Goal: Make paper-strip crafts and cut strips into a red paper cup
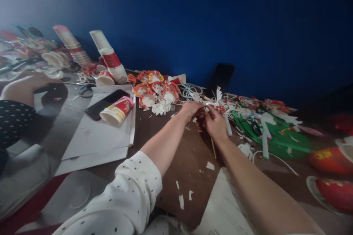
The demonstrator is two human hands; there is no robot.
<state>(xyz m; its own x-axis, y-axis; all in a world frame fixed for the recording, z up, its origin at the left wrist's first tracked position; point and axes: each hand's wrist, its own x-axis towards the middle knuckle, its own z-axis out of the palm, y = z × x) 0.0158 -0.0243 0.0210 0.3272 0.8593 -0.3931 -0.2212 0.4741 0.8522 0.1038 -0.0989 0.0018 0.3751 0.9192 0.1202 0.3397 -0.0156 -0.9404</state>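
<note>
My left hand and my right hand meet over the middle of the brown table, fingers pinched close together. Below my right hand a thin wooden stick slants down out of its grip. Just above the fingertips rises a white fringed paper piece; whether it is fixed to the stick I cannot tell. My left fingertips are bent inward at the same spot, and what lies between them is hidden. Cut paper cups with red and orange rims lie to the left of my hands.
At left are stacked paper cups, a black phone and a paper cup on white sheets. Another person's arm reaches in there. A green round sheet with scraps lies right; a dark phone leans against the blue wall.
</note>
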